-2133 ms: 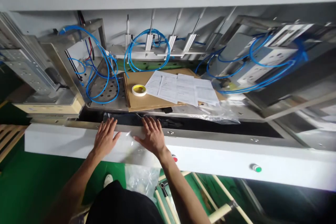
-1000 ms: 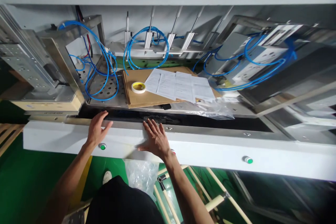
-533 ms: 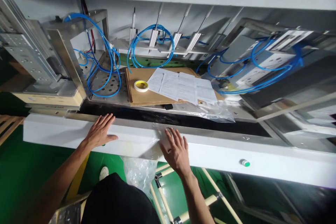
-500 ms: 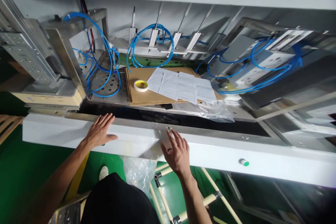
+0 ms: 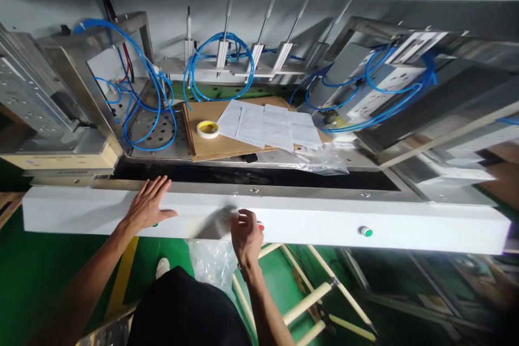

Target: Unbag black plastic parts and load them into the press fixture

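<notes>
Left hand (image 5: 148,206), grip spread, rests on white ledge (image 5: 316,221), likely bracing; right hand (image 5: 246,233) curls beside red button (image 5: 260,226), pinch unclear.

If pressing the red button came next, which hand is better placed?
Probably the right hand: it is close beside the red button, while the left hand is farther off, spread over the white ledge.

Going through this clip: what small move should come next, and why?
Probably ease the right hand slightly to its left, away from the red button. It is curled right beside that button in the view, so a slip might press it; whether they touch cannot be told. The left hand, spread over the white front panel, seems fine there.
</notes>
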Tool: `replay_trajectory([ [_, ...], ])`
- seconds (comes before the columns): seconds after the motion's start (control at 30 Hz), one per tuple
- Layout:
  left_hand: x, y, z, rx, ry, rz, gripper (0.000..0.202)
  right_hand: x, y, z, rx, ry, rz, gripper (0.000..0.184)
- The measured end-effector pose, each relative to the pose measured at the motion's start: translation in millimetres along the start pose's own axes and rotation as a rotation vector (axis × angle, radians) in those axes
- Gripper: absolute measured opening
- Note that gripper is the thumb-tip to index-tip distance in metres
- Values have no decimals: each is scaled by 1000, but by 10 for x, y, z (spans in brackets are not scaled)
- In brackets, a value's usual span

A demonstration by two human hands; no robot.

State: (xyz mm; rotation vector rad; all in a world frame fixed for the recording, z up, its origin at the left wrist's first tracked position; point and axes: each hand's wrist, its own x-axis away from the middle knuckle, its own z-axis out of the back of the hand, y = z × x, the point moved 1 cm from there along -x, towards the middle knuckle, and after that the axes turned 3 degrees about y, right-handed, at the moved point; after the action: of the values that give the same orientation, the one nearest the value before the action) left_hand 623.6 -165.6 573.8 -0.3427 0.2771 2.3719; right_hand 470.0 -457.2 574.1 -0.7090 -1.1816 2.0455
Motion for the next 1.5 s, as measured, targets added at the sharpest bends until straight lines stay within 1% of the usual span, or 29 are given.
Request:
replay_trajectory([
  [0.13, -5, 7, -1, 10, -1, 5, 94, 57, -12, -55, -87, 59, -99, 34],
  [0.2, -8, 12, 0, 6, -5, 7, 94, 74, -32, -75, -106, 98, -122, 33],
  [0.3, -11, 19, -1, 5, -6, 12, 95, 92, -73, -68, -107, 123, -115, 35],
  [0.47, -8, 19, -4, 26, -7, 15, 95, 54, -152, -28, -88, 98, -65, 50],
  [0.5, -7, 17, -4, 32, -5, 14, 95, 28, -162, -24, -82, 96, -53, 50],
  [0.57, -4, 15, -4, 43, 4, 15, 95, -33, -167, -19, -73, 88, -35, 46],
  [0.67, 0, 18, -6, 50, 13, 16, 95, -97, -132, -8, -83, 87, -46, 42],
  [0.8, 0, 30, -10, 31, 16, 26, 93, -72, -35, -29, -178, 128, -131, 50],
  [0.9, -6, 36, -10, 20, 12, 27, 93, -27, 40, -122, -298, 159, -196, 54],
  [1.03, -15, 35, -9, 26, 13, 20, 94, 8, 131, -242, -417, 187, -225, 50],
  [1.13, -17, 31, -10, 35, 11, 23, 97, 25, 186, -175, -420, 251, -201, 43],
  [1.23, -15, 23, -11, 36, -5, 18, 99, 19, 189, 8, -356, 349, -140, 38],
  [1.27, -15, 18, -10, 37, -8, 16, 99, 7, 173, 62, -335, 362, -119, 38],
  [1.3, -16, 13, -10, 39, -10, 14, 99, -13, 147, 101, -301, 346, -70, 39],
  [1.33, -20, 8, -10, 40, -12, 13, 98, -39, 113, 120, -240, 300, 20, 40],
  [1.37, -27, 3, -12, 41, -14, 12, 98, -69, 75, 118, -145, 229, 151, 40],
  [1.47, -66, -15, -26, 42, -33, 4, 99, -157, -1, 26, 274, -30, 632, 44],
  [1.5, -83, -24, -31, 44, -40, 1, 100, -181, 2, -9, 397, -85, 743, 48],
])
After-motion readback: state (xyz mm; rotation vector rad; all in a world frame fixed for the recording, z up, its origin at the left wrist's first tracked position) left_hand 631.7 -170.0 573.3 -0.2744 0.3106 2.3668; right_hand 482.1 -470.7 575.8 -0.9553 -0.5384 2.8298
